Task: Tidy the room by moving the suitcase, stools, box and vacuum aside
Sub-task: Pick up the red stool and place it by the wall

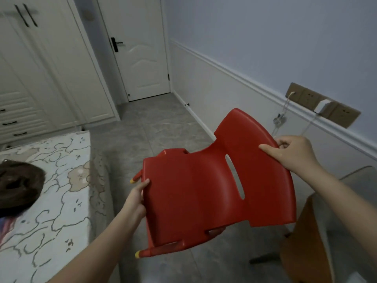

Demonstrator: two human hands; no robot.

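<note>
A red plastic stool (pixel 206 186) with a backrest, a slot handle and yellow-tipped legs hangs tilted in the air above the grey tiled floor, its legs pointing left and down. My left hand (pixel 135 198) grips the front edge of its seat. My right hand (pixel 291 152) holds the top rim of the backrest, thumb on the front, fingers curled behind. No suitcase, box or vacuum is in view.
A bed (pixel 51 197) with a patterned cover and a dark brown bag (pixel 18 184) lies at the left. A brown chair (pixel 306 242) stands at the lower right by the wall. White wardrobe (pixel 51 78) and shut door (pixel 140 54) are ahead; cables (pixel 280 119) hang from wall sockets.
</note>
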